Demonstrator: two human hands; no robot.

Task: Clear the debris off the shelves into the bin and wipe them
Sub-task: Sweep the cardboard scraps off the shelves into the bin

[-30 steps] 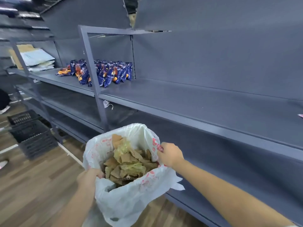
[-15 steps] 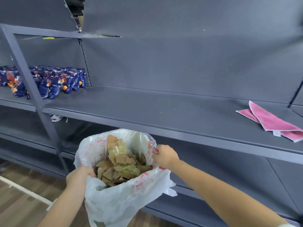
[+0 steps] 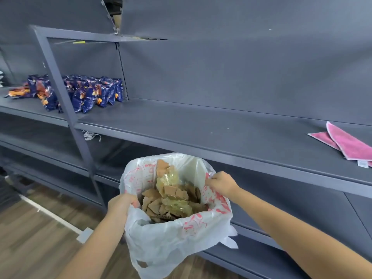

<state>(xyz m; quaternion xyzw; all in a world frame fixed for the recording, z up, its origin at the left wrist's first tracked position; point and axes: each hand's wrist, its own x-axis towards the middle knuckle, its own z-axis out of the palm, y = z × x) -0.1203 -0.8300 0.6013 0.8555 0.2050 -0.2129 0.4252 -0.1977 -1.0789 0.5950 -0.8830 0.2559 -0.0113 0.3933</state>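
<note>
Low in the centre of the frame hangs the bin, a thin white plastic bag printed in red [image 3: 177, 234], its mouth held open and its crinkled film sagging below. Inside lies the debris, torn brown cardboard scraps mixed with crumpled yellowish cellophane [image 3: 171, 198], heaped close to the rim. The left hand [image 3: 120, 206] is closed on the near-left edge of the bag's mouth; the right hand [image 3: 220, 184] pinches the far-right edge, so both hands carry it in front of the grey metal shelf [image 3: 201, 125].

That shelf, matte and flat across the middle of the frame, looks bare of large scraps; only a few pale specks show on it. At the right edge lies a folded pink cloth with a pale border [image 3: 346, 143], soft and napped. At upper left stand glossy blue snack packets [image 3: 90, 93], apart from the bag.

The clearing step seems nearly done here. The next move likely calls for setting the bag down, freeing a hand, and reaching right for the cloth to wipe the shelf.
</note>
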